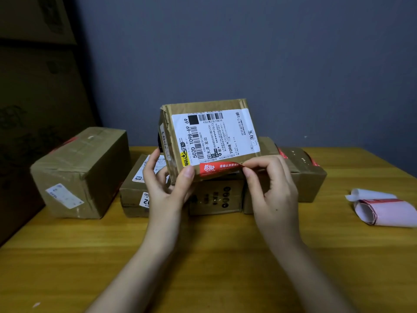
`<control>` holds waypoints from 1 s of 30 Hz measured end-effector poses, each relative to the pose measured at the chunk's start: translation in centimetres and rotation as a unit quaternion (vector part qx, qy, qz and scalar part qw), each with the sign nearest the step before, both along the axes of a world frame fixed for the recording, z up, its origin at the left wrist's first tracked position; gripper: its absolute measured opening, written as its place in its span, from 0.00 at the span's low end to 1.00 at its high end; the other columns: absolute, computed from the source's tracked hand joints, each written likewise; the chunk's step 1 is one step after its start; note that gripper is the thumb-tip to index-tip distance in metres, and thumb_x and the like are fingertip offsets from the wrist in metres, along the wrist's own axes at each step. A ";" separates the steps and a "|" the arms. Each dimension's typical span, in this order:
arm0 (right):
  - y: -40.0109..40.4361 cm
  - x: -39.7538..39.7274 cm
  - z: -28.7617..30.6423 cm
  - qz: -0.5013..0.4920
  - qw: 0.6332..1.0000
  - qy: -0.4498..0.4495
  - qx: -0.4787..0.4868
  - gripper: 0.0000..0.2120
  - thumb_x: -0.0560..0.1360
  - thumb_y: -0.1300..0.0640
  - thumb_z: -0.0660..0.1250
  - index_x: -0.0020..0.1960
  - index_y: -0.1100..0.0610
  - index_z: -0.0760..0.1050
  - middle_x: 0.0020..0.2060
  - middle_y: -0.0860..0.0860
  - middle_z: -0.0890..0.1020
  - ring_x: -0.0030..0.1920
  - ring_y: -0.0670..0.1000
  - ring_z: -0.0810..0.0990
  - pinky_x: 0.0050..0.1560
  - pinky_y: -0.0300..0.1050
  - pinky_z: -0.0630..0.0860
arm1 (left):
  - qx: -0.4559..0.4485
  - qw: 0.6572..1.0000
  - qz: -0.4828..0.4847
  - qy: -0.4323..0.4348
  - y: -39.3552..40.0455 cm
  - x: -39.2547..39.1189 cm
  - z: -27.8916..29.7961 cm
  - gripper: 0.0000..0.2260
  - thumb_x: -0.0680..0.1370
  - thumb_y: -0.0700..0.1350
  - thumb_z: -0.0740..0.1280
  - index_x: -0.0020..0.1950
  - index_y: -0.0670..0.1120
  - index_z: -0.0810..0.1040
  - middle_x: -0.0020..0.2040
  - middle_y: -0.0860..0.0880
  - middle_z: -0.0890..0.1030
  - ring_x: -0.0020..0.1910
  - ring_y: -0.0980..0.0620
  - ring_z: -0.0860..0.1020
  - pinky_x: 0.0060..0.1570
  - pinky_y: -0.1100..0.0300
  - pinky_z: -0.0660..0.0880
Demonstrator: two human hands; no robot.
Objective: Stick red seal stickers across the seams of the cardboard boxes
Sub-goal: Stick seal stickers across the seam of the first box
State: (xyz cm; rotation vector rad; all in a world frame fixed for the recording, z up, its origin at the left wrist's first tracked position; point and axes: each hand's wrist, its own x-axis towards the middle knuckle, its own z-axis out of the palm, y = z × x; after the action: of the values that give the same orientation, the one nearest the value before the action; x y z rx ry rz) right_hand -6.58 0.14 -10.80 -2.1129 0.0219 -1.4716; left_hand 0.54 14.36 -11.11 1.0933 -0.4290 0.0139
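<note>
1. Two hands work on one raised cardboard box (209, 136), which is tilted up above the other boxes on the tabletop (203, 256); its white shipping label (216, 134) faces the camera.
2. The left hand (168, 190) grips the box's lower left corner, thumb on the front face just left of the red seal sticker (217, 169).
3. The right hand (270, 184) pinches the sticker's right end, which curls off the cardboard, while its left part lies along the box's lower edge, just below the label.
4. Likely risks: the loose end could fold onto itself or crease if pressed down unevenly, and the strip could land askew or miss the seam, since the box is held in the air on one hand only.
5. Well right of the box lies the sticker roll (383, 208); a large box (79, 172) sits to its left, and a red-taped box (300, 172) behind it on the right.
</note>
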 end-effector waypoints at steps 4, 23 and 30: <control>-0.1 -0.1 0.1 -0.010 0.999 -0.016 -0.026 0.07 0.78 0.58 0.61 0.50 0.60 0.76 0.47 0.50 0.78 0.50 0.46 0.75 0.51 0.37 0.73 | -0.013 1.000 -0.011 0.015 -0.1 0.0 0.0 0.40 0.62 0.58 0.71 0.71 0.57 0.60 0.57 0.54 0.81 0.59 0.53 0.79 0.52 0.57 0.79; 0.4 -1.3 0.9 -0.004 0.989 -0.114 0.097 0.03 0.74 0.61 0.70 0.48 0.59 0.77 0.46 0.52 0.76 0.49 0.42 0.75 0.48 0.39 0.73 | -0.060 0.978 -0.178 0.092 -1.1 -1.4 0.1 0.41 0.62 0.54 0.71 0.74 0.51 0.61 0.62 0.51 0.79 0.60 0.47 0.79 0.56 0.49 0.78; 0.3 -1.0 1.1 0.010 0.994 -0.058 0.088 0.04 0.77 0.56 0.64 0.48 0.56 0.75 0.46 0.47 0.75 0.49 0.46 0.75 0.49 0.40 0.74 | -0.036 0.990 -0.120 0.069 -0.9 -1.0 0.3 0.40 0.62 0.56 0.71 0.72 0.52 0.62 0.60 0.52 0.81 0.61 0.48 0.78 0.54 0.50 0.79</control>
State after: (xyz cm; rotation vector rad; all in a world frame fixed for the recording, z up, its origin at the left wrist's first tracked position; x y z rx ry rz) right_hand -7.57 0.45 -9.69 -1.8802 0.0849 -1.5203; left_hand -0.50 13.49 -10.82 0.9587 -0.4301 -0.2553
